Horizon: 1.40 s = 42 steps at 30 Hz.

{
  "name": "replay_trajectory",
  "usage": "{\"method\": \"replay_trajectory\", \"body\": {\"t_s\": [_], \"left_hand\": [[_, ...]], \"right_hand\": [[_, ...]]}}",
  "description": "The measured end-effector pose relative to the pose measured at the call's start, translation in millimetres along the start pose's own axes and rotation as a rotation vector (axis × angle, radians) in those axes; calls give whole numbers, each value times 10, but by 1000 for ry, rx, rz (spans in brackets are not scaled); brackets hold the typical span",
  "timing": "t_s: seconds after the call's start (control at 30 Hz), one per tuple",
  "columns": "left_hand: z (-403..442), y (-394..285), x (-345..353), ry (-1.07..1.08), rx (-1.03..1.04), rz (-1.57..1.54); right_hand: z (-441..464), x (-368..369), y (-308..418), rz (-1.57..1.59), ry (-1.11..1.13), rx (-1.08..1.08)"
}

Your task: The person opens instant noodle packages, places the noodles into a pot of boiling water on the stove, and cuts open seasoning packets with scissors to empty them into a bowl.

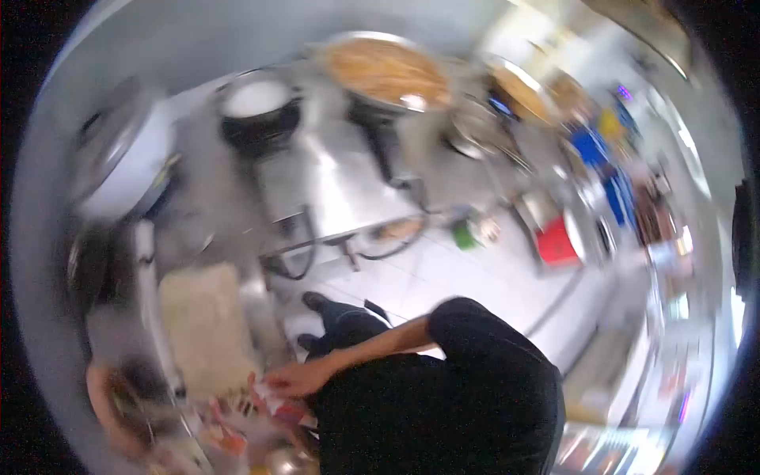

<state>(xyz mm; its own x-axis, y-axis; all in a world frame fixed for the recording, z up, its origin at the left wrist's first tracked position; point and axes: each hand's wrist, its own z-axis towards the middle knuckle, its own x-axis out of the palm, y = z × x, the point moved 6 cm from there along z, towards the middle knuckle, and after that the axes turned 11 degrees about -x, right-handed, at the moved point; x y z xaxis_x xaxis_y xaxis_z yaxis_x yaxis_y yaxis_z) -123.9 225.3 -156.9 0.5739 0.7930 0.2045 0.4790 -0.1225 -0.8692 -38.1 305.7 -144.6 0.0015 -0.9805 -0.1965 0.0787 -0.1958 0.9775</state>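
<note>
The view is smeared by motion. My right arm, in a short black sleeve, reaches left across my body. My right hand is closed around a red-and-white item, perhaps a packet, over the counter's near end. Beside it lie blurred red and pale pieces. A pale rectangular board or slab lies just beyond them on the counter. Near the bottom edge a shiny round metal thing is partly visible. My left hand cannot be made out.
A steel table stands ahead, near a large pan of orange-brown food and a dark pot with white contents. A white pot is at the left. A red container and a green item are farther right.
</note>
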Motion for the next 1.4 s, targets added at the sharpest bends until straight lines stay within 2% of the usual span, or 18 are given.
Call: {"method": "replay_trajectory", "body": {"t_s": [0.1,0.17,0.2,0.27,0.4,0.47,0.57,0.67,0.77,0.9,0.97,1.0,1.07,1.1,1.17,1.2,1.27,1.4], "left_hand": [[-21,16,167,-15,78,251],[-53,19,240,-34,132,362],[-81,20,272,-34,147,394],[-88,33,330,-33,177,452],[-101,49,396,-21,214,513],[-99,52,412,-22,229,539],[-104,56,439,-12,253,550],[-130,57,427,-15,270,560],[-145,59,410,-33,282,570],[-161,63,328,-34,301,570],[-201,51,282,-5,347,545],[-195,47,260,-7,345,546],[-149,114,114,-233,-30,541],[-175,72,156,-234,-31,541],[-343,-202,419,-249,236,678],[-323,-189,405,-237,255,682],[-262,-116,350,-225,226,670],[-198,-61,316,-221,207,669]], "right_hand": [[-107,-104,160,-84,-177,-14],[-209,-316,357,-70,-289,-215],[-256,-373,422,-71,-302,-225],[-372,-401,384,64,-213,-58],[-600,-441,490,99,-288,-111],[-633,-461,468,-107,-389,-116],[-617,-460,529,-135,-383,-37],[-612,-426,476,-305,-485,-156],[-549,-428,395,-365,-523,-131],[-490,-545,397,-195,-600,-56],[-497,-596,325,5,-685,15],[-477,-600,301,7,-684,16],[-468,-662,330,45,-742,-54],[-471,-670,345,46,-741,-54],[-462,-707,536,-106,-639,-8],[-451,-680,502,-103,-641,-7],[-379,-589,482,-523,-560,-65],[-255,-469,214,-615,-409,63]]}}
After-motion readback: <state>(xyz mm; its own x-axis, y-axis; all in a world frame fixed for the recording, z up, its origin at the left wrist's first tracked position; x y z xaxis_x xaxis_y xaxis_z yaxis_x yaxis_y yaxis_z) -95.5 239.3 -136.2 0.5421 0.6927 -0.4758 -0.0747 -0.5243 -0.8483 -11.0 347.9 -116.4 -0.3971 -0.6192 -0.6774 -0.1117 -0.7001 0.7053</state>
